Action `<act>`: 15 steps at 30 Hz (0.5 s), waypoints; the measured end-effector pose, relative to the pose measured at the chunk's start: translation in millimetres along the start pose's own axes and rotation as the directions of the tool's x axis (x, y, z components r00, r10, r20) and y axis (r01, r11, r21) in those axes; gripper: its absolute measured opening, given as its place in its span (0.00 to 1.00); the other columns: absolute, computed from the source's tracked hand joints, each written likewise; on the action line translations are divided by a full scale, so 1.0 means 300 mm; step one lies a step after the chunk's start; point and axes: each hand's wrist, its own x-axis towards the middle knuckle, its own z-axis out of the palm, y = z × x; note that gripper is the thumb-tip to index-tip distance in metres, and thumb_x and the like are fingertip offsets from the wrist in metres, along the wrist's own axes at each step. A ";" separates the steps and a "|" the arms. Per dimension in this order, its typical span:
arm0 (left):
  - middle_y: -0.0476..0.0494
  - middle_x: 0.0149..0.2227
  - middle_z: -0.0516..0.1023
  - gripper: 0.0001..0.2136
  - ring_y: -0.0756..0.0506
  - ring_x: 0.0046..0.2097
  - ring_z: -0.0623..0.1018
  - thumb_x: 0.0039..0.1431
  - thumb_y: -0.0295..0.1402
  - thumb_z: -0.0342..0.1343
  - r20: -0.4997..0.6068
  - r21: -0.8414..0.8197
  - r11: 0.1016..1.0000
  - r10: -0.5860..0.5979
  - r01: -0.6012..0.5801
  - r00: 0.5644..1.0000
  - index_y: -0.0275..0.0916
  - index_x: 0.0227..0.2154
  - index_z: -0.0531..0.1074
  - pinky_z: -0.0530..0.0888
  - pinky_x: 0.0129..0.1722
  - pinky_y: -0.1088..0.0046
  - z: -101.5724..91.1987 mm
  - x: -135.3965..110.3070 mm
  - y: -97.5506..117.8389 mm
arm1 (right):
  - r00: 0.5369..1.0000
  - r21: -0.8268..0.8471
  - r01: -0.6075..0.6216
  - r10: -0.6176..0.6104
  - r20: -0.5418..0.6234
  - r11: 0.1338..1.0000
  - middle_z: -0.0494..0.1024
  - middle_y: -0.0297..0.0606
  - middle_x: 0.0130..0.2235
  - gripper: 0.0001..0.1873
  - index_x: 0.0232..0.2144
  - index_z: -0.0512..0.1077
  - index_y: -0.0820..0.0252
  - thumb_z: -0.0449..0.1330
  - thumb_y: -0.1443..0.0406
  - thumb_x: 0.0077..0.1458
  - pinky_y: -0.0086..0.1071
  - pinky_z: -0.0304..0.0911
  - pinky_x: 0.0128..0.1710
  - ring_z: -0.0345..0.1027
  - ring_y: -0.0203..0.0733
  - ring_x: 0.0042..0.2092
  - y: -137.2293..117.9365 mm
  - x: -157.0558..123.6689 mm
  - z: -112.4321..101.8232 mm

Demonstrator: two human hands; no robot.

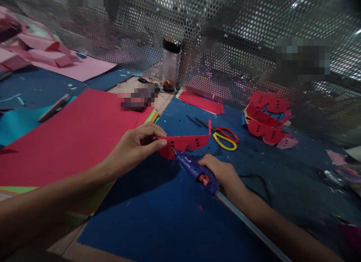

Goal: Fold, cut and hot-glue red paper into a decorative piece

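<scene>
Between thumb and fingers, my left hand (141, 141) pinches one end of a red paper cutout (184, 143) with small dark slots and a notched lower edge. Its far end is folded upward. My right hand (225, 175) grips a blue glue gun (194, 168), and a long translucent glue stick (248, 222) trails from its back. The gun's nozzle meets or nearly meets the cutout's left part, close to my left thumb; contact is hard to tell. Just beyond lie scissors (225, 136) with one red and one yellow handle.
Large red sheets (70, 141) top a coloured paper stack at left. Similar slotted cutouts (267, 119) are piled back right. Red strips (201, 101) and a black-lidded jar (170, 64) stand near the perforated metal screen (126, 36). Pink paper pieces (96, 66) lie far left. A cord (262, 183) runs at right.
</scene>
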 end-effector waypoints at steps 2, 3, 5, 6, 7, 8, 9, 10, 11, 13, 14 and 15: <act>0.43 0.40 0.77 0.09 0.44 0.42 0.77 0.63 0.41 0.62 0.002 -0.006 1.000 0.006 -0.006 1.000 0.42 0.35 0.79 0.71 0.40 0.69 0.002 0.000 -0.001 | 1.000 0.001 -0.006 0.006 0.005 1.000 0.77 0.36 0.43 0.15 0.44 0.68 0.54 0.56 0.72 0.55 0.30 0.62 0.39 0.74 0.41 0.41 -0.001 0.001 0.002; 0.44 0.40 0.77 0.08 0.44 0.42 0.77 0.63 0.41 0.62 0.004 -0.009 1.000 0.009 -0.009 1.000 0.42 0.35 0.79 0.71 0.40 0.69 0.003 0.000 -0.001 | 1.000 0.008 -0.011 0.010 0.012 1.000 0.76 0.36 0.44 0.14 0.44 0.68 0.54 0.55 0.72 0.55 0.30 0.62 0.39 0.74 0.41 0.41 -0.002 0.002 0.003; 0.44 0.40 0.77 0.08 0.44 0.42 0.77 0.63 0.41 0.62 0.012 -0.015 1.000 0.012 -0.012 1.000 0.42 0.35 0.79 0.71 0.40 0.69 0.004 0.000 0.001 | 1.000 0.023 -0.018 0.017 0.024 1.000 0.76 0.36 0.44 0.14 0.44 0.68 0.53 0.55 0.72 0.56 0.31 0.63 0.40 0.74 0.41 0.42 -0.004 0.002 0.003; 0.44 0.41 0.77 0.08 0.45 0.42 0.77 0.63 0.40 0.62 0.014 -0.016 1.000 0.008 -0.008 1.000 0.42 0.35 0.79 0.71 0.40 0.69 0.004 0.000 0.002 | 0.999 0.026 -0.021 0.021 0.024 0.999 0.76 0.36 0.44 0.14 0.44 0.68 0.54 0.56 0.72 0.57 0.31 0.63 0.40 0.74 0.42 0.42 -0.005 0.002 0.004; 0.44 0.41 0.77 0.08 0.45 0.42 0.77 0.63 0.40 0.62 0.013 -0.017 1.000 0.005 -0.005 1.000 0.42 0.35 0.79 0.71 0.40 0.70 0.004 0.001 0.002 | 0.999 0.024 -0.025 0.024 0.022 0.999 0.76 0.36 0.44 0.13 0.44 0.68 0.54 0.56 0.71 0.57 0.31 0.63 0.40 0.74 0.42 0.42 -0.006 0.002 0.004; 0.45 0.41 0.77 0.07 0.45 0.42 0.77 0.63 0.40 0.62 0.011 -0.017 1.000 0.003 -0.003 1.000 0.42 0.35 0.79 0.71 0.40 0.70 0.003 0.001 0.002 | 0.999 0.021 -0.027 0.027 0.017 0.999 0.76 0.36 0.44 0.13 0.44 0.68 0.54 0.56 0.71 0.57 0.31 0.62 0.40 0.74 0.42 0.42 -0.007 0.003 0.004; 0.45 0.41 0.77 0.07 0.45 0.42 0.77 0.63 0.40 0.62 0.010 -0.017 1.000 0.004 -0.004 1.000 0.42 0.35 0.79 0.71 0.40 0.70 0.003 0.001 0.001 | 1.000 0.017 -0.029 0.028 0.012 0.999 0.76 0.36 0.44 0.12 0.43 0.68 0.54 0.56 0.71 0.57 0.31 0.62 0.39 0.74 0.41 0.42 -0.007 0.003 0.004; 0.45 0.41 0.77 0.07 0.45 0.42 0.77 0.63 0.40 0.62 0.009 -0.016 1.000 0.009 -0.009 1.000 0.42 0.35 0.79 0.71 0.40 0.70 0.002 0.001 -0.001 | 1.000 0.012 -0.027 0.027 0.007 1.000 0.76 0.36 0.43 0.11 0.43 0.68 0.54 0.56 0.71 0.58 0.31 0.62 0.39 0.74 0.41 0.41 -0.006 0.003 0.004; 0.45 0.41 0.77 0.07 0.45 0.42 0.77 0.63 0.40 0.62 0.010 -0.015 1.000 0.017 -0.017 1.000 0.42 0.35 0.79 0.70 0.40 0.70 0.002 0.000 -0.003 | 1.000 0.007 -0.026 0.026 0.003 1.000 0.76 0.36 0.43 0.11 0.43 0.68 0.54 0.56 0.71 0.58 0.31 0.62 0.39 0.74 0.41 0.41 -0.006 0.003 0.004; 0.45 0.41 0.77 0.07 0.45 0.42 0.76 0.63 0.39 0.62 0.016 -0.011 1.000 0.025 -0.025 1.000 0.43 0.35 0.79 0.70 0.40 0.69 0.001 0.000 -0.006 | 1.000 0.003 -0.023 0.023 0.004 1.000 0.76 0.36 0.43 0.11 0.44 0.68 0.54 0.56 0.71 0.59 0.31 0.62 0.39 0.74 0.41 0.41 -0.004 0.003 0.004; 0.45 0.41 0.77 0.07 0.45 0.42 0.76 0.63 0.39 0.62 0.016 -0.011 1.000 0.026 -0.025 1.000 0.43 0.36 0.79 0.70 0.40 0.70 0.001 0.000 -0.007 | 1.000 0.004 -0.024 0.024 0.007 1.000 0.76 0.36 0.43 0.11 0.44 0.68 0.54 0.56 0.71 0.59 0.31 0.62 0.39 0.74 0.41 0.41 -0.003 0.003 0.005; 0.45 0.41 0.77 0.07 0.45 0.42 0.76 0.63 0.39 0.62 0.013 -0.010 1.000 0.023 -0.022 1.000 0.43 0.36 0.79 0.70 0.40 0.70 0.002 0.000 -0.007 | 1.000 0.006 -0.025 0.024 0.012 1.000 0.76 0.36 0.43 0.11 0.44 0.67 0.54 0.56 0.71 0.59 0.31 0.62 0.39 0.74 0.41 0.41 -0.002 0.003 0.005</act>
